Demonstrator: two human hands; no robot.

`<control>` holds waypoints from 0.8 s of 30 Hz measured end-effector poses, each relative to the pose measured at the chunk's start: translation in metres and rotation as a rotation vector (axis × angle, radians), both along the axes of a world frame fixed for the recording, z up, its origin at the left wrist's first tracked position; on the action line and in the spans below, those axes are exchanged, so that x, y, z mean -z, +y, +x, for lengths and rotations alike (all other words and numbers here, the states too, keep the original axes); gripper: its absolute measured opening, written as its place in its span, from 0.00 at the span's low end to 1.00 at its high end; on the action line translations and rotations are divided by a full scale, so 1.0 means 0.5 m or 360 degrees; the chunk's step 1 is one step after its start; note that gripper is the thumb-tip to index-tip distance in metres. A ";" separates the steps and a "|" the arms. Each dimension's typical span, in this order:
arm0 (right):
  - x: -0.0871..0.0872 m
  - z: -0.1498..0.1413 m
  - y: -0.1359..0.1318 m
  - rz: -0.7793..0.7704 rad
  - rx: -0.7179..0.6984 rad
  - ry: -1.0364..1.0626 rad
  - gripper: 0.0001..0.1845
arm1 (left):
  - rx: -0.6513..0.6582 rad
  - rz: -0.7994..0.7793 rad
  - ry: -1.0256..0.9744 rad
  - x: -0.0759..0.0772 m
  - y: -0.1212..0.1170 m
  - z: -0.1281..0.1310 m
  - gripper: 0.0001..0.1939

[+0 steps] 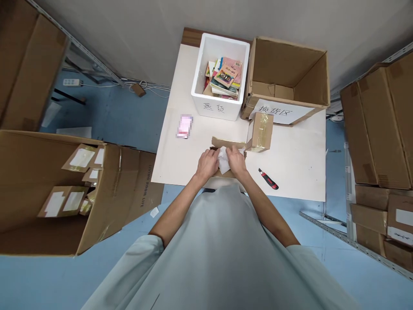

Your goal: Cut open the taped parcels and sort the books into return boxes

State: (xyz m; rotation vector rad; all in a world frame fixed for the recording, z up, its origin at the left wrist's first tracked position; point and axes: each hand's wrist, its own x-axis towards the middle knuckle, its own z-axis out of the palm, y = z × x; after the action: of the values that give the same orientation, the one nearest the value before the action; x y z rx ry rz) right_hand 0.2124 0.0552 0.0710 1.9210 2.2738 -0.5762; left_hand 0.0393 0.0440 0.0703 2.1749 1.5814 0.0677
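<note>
Both my hands are at the near edge of a white table [290, 159], over a small open cardboard box [226, 144]. My left hand [208, 163] and my right hand [236, 160] are closed on a crumpled piece of white paper [223, 159] held between them, just above the box. One flap of the box stands up behind the paper. A second small taped cardboard box [260, 131] sits just to the right of it. A red and black utility knife [268, 179] lies on the table to the right of my right hand.
A white foam box [206, 92] filled with books stands at the back of the table, beside a large open cardboard box [287, 79] with a paper label. A pink item [184, 126] lies at the table's left. Big cartons stand on the floor left [64, 189] and shelves right [377, 129].
</note>
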 end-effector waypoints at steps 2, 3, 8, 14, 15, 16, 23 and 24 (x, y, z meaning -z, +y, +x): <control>0.018 -0.014 0.007 -0.0027 -0.0031 -0.0053 0.20 | 0.0011 0.0003 -0.0038 0.003 -0.005 -0.001 0.29; 0.026 -0.018 0.009 -0.0054 -0.0045 -0.0055 0.21 | 0.0020 0.0001 -0.0053 0.004 -0.007 -0.001 0.28; 0.038 -0.024 0.005 -0.0157 -0.0115 0.0063 0.26 | 0.0173 -0.0083 0.0107 0.014 -0.008 0.017 0.18; 0.021 0.037 -0.049 0.0158 -0.0003 0.0343 0.28 | 0.0095 0.0015 -0.0034 0.024 0.000 0.023 0.20; 0.022 0.058 -0.063 0.0257 0.0091 0.0440 0.28 | 0.0004 0.0077 -0.0155 0.029 -0.002 0.012 0.22; 0.026 0.082 -0.078 0.0346 0.0213 0.0528 0.28 | -0.0114 0.0139 -0.0292 0.036 -0.005 -0.004 0.23; 0.102 0.192 -0.152 0.0114 0.1203 0.1054 0.40 | -0.1071 -0.0311 -0.0964 0.111 -0.039 -0.115 0.29; 0.113 0.188 -0.155 0.0064 0.1237 0.1123 0.40 | -0.1065 -0.0405 -0.0991 0.118 -0.041 -0.120 0.29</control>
State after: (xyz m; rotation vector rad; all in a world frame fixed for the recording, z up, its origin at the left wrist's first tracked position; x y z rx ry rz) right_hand 0.3065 -0.0225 0.0148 2.9643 1.6923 -1.4905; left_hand -0.0208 0.0233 0.0114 1.1854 1.7220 0.6405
